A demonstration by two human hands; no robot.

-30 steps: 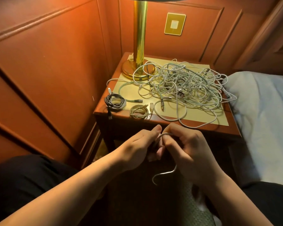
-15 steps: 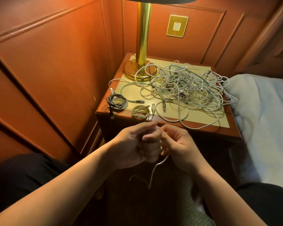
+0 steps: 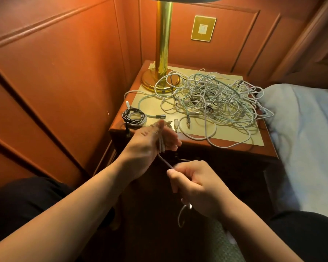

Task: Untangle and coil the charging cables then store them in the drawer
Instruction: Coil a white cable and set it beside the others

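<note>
A white charging cable runs taut between my two hands in front of the nightstand. My left hand is raised at the nightstand's front edge, with loops of this cable wound over the palm and held there. Lower and to the right, my right hand grips the same cable in a fist, and the loose tail hangs below it. A big tangle of white and pale green cables covers the nightstand top. A coiled black cable lies at its front left corner. Another small coil is mostly hidden behind my left hand.
A brass lamp stands at the back left of the nightstand, on a yellow mat. Wood-panelled walls close in on the left and behind. A bed with white bedding adjoins on the right. The dark nightstand front sits below the top.
My hands have come apart: the left rose toward the nightstand edge with cable loops on it, while the right dropped down and right, drawing the cable taut between them.
</note>
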